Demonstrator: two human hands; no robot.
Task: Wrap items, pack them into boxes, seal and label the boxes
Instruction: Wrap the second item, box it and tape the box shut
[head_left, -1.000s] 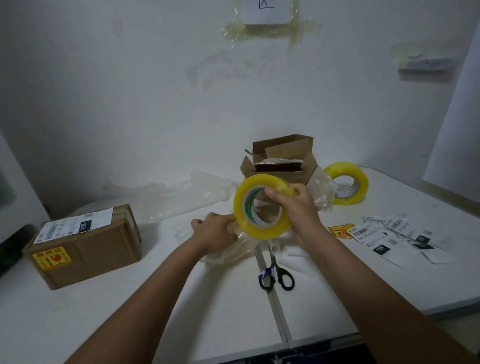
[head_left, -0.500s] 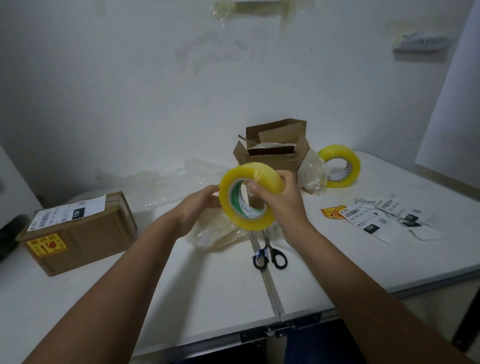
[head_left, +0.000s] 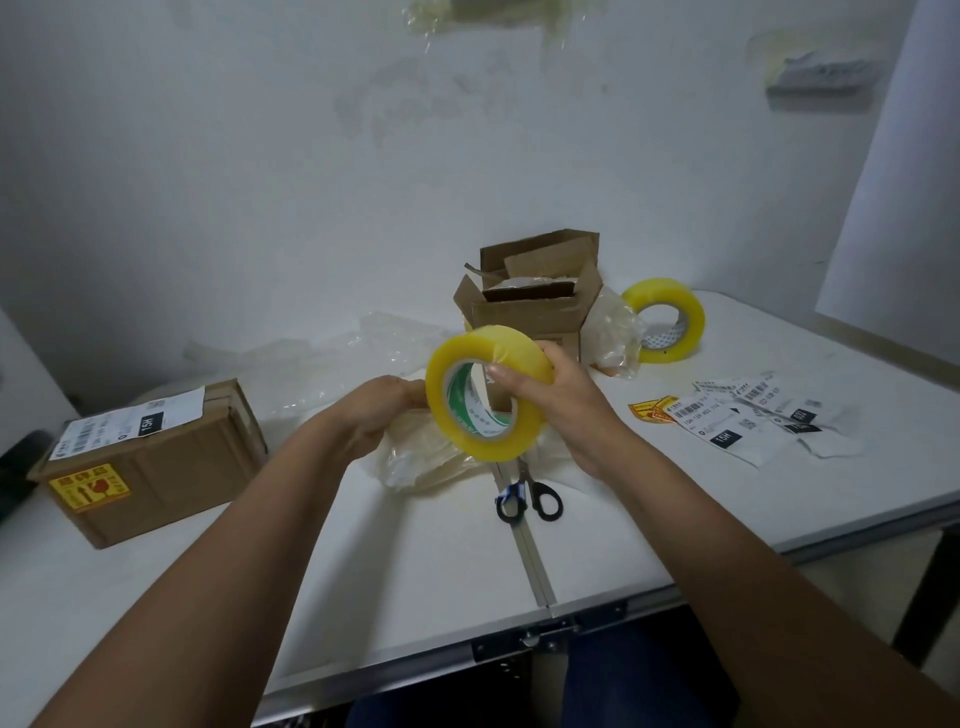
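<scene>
Right hand (head_left: 550, 400) clasping a roll of yellow-tinted packing tape (head_left: 485, 392), thumb on the outer band, roll held upright above the white folding table (head_left: 415, 561); left hand (head_left: 382, 410) at the roll's left edge, fingers curled, whether pinching the tape end or the plastic-wrapped item (head_left: 415, 457) below impossible to tell. Wrapped item lying on the table just beneath the roll, touching the scissors (head_left: 527, 496) with black handles at the table's centre seam. Open cardboard box (head_left: 530, 306) standing behind the roll, flaps raised, contents partly visible. Second tape roll (head_left: 667, 319) upright to the right of that box, crumpled clear film (head_left: 613, 332) between them. Sealed cardboard box (head_left: 150, 462) at far left, shipping label on top, yellow fragile sticker on its front. Loose shipping labels (head_left: 748, 415) and a yellow sticker (head_left: 649, 410) spread at right
</scene>
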